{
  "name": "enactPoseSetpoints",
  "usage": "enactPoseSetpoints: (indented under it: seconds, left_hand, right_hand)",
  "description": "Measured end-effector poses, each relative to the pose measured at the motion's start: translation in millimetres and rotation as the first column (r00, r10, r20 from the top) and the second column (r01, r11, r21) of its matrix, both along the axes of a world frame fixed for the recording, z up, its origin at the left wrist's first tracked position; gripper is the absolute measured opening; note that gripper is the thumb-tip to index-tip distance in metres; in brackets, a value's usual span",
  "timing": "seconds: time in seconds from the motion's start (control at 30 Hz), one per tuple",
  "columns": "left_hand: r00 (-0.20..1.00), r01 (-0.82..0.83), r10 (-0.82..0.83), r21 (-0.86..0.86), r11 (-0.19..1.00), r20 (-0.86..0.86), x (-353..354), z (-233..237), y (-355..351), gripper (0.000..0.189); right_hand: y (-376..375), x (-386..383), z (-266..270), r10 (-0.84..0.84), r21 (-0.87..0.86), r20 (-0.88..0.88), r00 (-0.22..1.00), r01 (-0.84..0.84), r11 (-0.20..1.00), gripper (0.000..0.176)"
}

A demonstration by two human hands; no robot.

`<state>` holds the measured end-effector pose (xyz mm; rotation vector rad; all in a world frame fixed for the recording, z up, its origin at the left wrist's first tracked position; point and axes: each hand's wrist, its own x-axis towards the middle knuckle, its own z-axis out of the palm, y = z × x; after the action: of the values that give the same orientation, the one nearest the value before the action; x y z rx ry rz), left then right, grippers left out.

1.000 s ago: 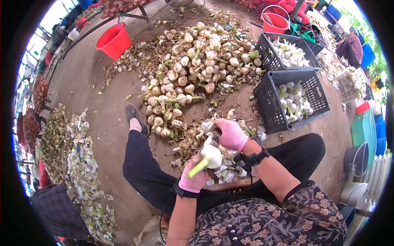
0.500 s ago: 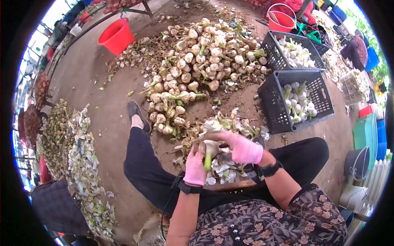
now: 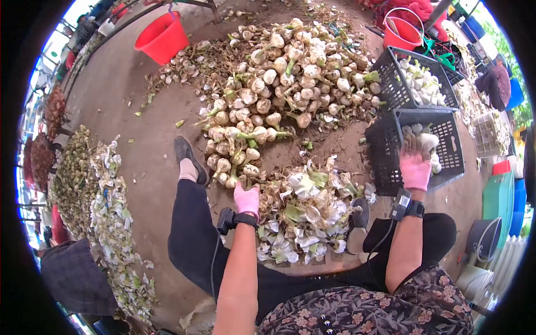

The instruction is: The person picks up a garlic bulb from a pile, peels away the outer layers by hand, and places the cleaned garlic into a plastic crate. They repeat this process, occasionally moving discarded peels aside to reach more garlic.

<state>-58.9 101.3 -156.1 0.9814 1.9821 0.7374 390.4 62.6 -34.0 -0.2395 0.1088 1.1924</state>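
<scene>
Peeled white garlic bulb [image 3: 429, 140] sits over the black plastic crate [image 3: 382, 159] at the right of the frame, just off the outstretched fingers of the pink-gloved right hand [image 3: 415, 167], which grips nothing. The pink-gloved left hand [image 3: 246, 199], at centre, touches the heap of unpeeled garlic [image 3: 279, 84]; I cannot tell its grip.

Pink gloves are being worn on the left hand [image 3: 246, 199] and right hand [image 3: 415, 167]. White garlic bulbs [image 3: 430, 139] are being held in a black crate [image 3: 385, 146]. A dark flowered blouse [image 3: 363, 307] is being worn over black trousers [image 3: 190, 240].

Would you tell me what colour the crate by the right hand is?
The crate is black; the head view shows it best.
</scene>
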Motion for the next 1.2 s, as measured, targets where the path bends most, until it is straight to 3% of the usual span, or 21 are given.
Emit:
enactPoseSetpoints:
  seconds: [0.03, 0.07, 0.1, 0.13, 0.17, 0.2, 0.23, 0.33, 0.37, 0.47, 0.5, 0.53, 0.6, 0.67, 0.7, 0.73, 0.8, 0.9, 1.0, 1.07, 1.2]
  left_hand:
    - [0.999, 0.030, -0.026, -0.085, 0.996, 0.041, -1, -8, 8, 0.072]
    - [0.996, 0.055, -0.063, -0.115, 0.992, -0.065, 6, -1, 15, 0.071]
    - [0.989, 0.097, -0.111, -0.144, 0.985, -0.097, 9, -8, 25, 0.071]
    - [0.978, 0.138, -0.162, -0.175, 0.975, -0.129, 11, -17, 33, 0.071]
    - [0.943, 0.195, -0.223, -0.133, 0.972, -0.248, 6, -61, 38, 0.070]
    - [0.878, 0.235, -0.284, -0.169, 0.957, -0.386, 15, -46, 44, 0.067]
    - [0.864, 0.238, -0.287, -0.167, 0.957, -0.413, 15, -51, 49, 0.064]
    - [0.858, 0.261, -0.330, -0.218, 0.940, -0.395, 8, -47, 65, 0.059]
    - [0.844, 0.244, -0.333, -0.251, 0.937, -0.421, 5, -47, 70, 0.059]
    - [0.987, 0.049, -0.056, -0.046, 0.998, -0.152, 4, -46, 68, 0.075]
    - [0.972, -0.090, 0.075, 0.057, 0.994, 0.224, 12, -47, 64, 0.071]
    - [0.895, -0.185, 0.143, 0.058, 0.981, 0.422, 24, -33, 58, 0.064]
    - [0.554, -0.238, 0.256, -0.143, 0.961, 0.792, 50, 33, 42, 0.059]
    - [0.467, -0.105, 0.177, -0.144, 0.984, 0.866, 61, 58, 18, 0.068]
    - [0.448, -0.073, 0.025, 0.008, 0.997, 0.894, 70, 61, 5, 0.058]
    - [0.560, -0.035, -0.105, 0.150, 0.988, 0.822, 77, 80, -7, 0.050]
    - [0.700, 0.013, -0.248, 0.336, 0.942, 0.669, 82, 87, -30, 0.050]
    - [0.770, -0.006, -0.232, 0.371, 0.929, 0.594, 92, 132, -62, 0.060]
    - [0.852, 0.008, -0.253, 0.472, 0.882, 0.459, 98, 141, -85, 0.066]
    - [0.906, 0.055, -0.265, 0.529, 0.847, 0.330, 104, 157, -96, 0.065]
    - [0.901, 0.026, -0.250, 0.532, 0.846, 0.354, 98, 171, -99, 0.064]
  right_hand:
    - [2, -7, -3, 0.007, -0.027, 0.197, 0.980, -0.002, 1.000, 0.031]
    - [7, -20, -5, 0.021, -0.054, 0.385, 0.923, 0.000, 0.999, 0.031]
    - [12, -43, -4, 0.038, -0.154, 0.299, 0.953, 0.009, 0.988, 0.030]
    - [16, -67, -4, 0.083, -0.282, 0.356, 0.931, 0.022, 0.959, 0.032]
    - [19, -79, -20, 0.160, -0.379, 0.365, 0.917, -0.011, 0.925, 0.036]
    - [18, -98, -21, 0.356, -0.477, 0.494, 0.794, -0.095, 0.874, 0.039]
    - [19, -118, -28, 0.428, -0.538, 0.506, 0.749, -0.114, 0.835, 0.037]
    - [22, -163, -41, 0.825, -0.826, 0.472, 0.311, -0.171, 0.538, 0.033]
    - [18, -176, -48, 0.815, -0.787, 0.523, 0.247, -0.227, 0.574, 0.030]
    - [10, -197, -54, 0.897, -0.818, 0.438, 0.054, -0.390, 0.423, 0.028]
    - [9, -202, -62, 0.871, -0.795, 0.491, -0.025, -0.421, 0.436, 0.028]
    - [9, -206, -66, 0.834, -0.773, 0.543, -0.100, -0.446, 0.451, 0.029]
    - [14, -214, -48, 0.882, -0.781, 0.462, -0.099, -0.516, 0.351, 0.033]
    - [8, -228, -48, 0.730, -0.685, 0.680, -0.068, -0.414, 0.599, 0.031]
    - [6, -224, -37, 0.809, -0.808, 0.566, -0.158, -0.304, 0.505, 0.029]
    - [3, -229, -31, 0.789, -0.722, 0.603, 0.118, -0.339, 0.603, 0.030]
    - [-9, -229, -18, 0.655, -0.534, 0.548, 0.520, -0.385, 0.753, 0.031]
    - [-20, -234, 16, 0.597, -0.505, 0.496, 0.630, -0.350, 0.789, 0.031]
    - [-29, -240, 24, 0.576, -0.496, 0.608, 0.546, -0.306, 0.813, 0.029]
    - [-36, -245, 34, 0.536, -0.461, 0.589, 0.605, -0.294, 0.837, 0.028]
    - [-45, -246, 29, 0.510, -0.451, 0.665, 0.545, -0.252, 0.857, 0.024]
